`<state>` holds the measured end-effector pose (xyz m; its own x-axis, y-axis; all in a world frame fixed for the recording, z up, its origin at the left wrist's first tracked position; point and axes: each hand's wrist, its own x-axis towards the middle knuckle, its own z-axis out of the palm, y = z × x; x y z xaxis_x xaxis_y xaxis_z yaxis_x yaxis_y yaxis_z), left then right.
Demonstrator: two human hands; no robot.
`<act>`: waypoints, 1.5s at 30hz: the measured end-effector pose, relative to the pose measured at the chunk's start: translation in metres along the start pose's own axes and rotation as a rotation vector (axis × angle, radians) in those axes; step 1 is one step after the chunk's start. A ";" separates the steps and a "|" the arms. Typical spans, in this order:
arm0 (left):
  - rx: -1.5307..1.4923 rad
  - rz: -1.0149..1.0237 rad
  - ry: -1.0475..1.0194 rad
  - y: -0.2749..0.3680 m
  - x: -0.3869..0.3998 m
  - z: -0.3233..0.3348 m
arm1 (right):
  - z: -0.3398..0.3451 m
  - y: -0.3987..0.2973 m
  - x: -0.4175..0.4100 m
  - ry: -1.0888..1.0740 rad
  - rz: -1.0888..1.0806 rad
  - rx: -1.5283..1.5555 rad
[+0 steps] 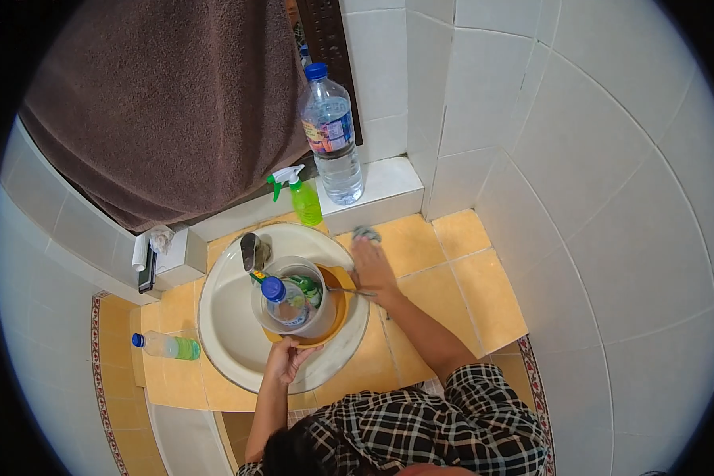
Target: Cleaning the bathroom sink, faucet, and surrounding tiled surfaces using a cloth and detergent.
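My left hand (284,359) grips the near rim of an orange plastic basin (340,318). That basin sits over the white oval washbasin (226,333), holding a translucent plastic tub (323,321). Inside the tub stand a clear bottle with a blue cap (273,288) and some green items, partly hidden. Flat on the yellow tiled counter (413,244), right of the washbasin, my right hand (373,271) presses a grey-green scouring pad (366,234) under its fingertips. A thin rod-like handle (354,291) juts from the tub towards my right wrist.
A green spray bottle (306,203) and a large water bottle (334,143) stand behind the washbasin. The tap (253,251) rises at its back. A small bottle of green liquid (166,346) lies at left. A brown towel (172,107) hangs above; a tiled wall (571,238) bounds the right.
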<state>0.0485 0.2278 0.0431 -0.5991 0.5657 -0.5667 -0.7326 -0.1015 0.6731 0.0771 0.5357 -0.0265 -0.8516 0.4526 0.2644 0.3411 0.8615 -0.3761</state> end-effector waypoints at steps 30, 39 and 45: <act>0.050 -0.013 -0.218 0.002 0.032 0.011 | -0.026 0.050 -0.099 0.026 0.222 -0.492; 0.119 -0.102 -0.250 -0.009 0.059 0.051 | -0.076 0.060 -0.173 0.122 0.335 -0.189; 0.098 -0.118 -0.261 -0.020 0.077 0.083 | -0.066 0.113 -0.058 0.165 0.610 -0.221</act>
<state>0.0445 0.3416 0.0256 -0.3990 0.7614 -0.5110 -0.7500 0.0496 0.6596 0.1913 0.6222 -0.0262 -0.4145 0.8876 0.2010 0.8307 0.4592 -0.3148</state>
